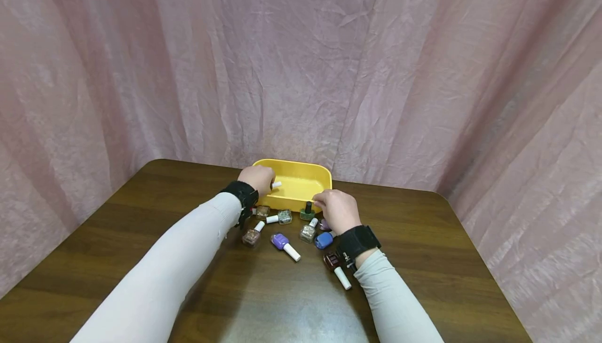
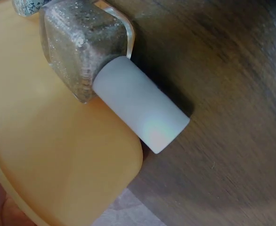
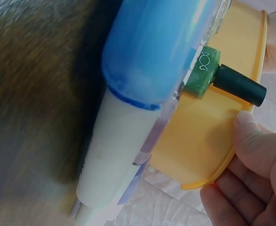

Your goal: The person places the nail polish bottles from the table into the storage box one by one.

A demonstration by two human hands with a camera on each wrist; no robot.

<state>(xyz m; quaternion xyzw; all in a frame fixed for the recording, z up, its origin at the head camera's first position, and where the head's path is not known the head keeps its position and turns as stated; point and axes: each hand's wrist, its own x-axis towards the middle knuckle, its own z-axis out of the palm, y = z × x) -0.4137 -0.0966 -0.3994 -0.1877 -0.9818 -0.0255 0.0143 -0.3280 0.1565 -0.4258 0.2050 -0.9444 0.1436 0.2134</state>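
A yellow tray point(image 1: 296, 204) sits near the table's back edge. My right hand point(image 1: 339, 209) pinches its front right rim, thumb point(image 3: 247, 123) on one side and fingers on the other. At the tray's left end, my left hand point(image 1: 257, 178) reaches over the rim with curled fingers. A white cap point(image 1: 277, 184) juts from those fingers, and the rest of that nail polish bottle is hidden behind them. A green nail polish bottle point(image 3: 204, 73) with a black cap stands against the tray's front wall, close to my right hand.
Several nail polish bottles lie before the tray: glittery brown point(image 1: 251, 237), purple point(image 1: 280, 241), silver glitter point(image 1: 308, 232), blue point(image 1: 323, 240) and dark red point(image 1: 332, 261). Another glitter bottle point(image 2: 84, 42) touches the tray wall. A pink curtain point(image 1: 301, 71) hangs behind the table.
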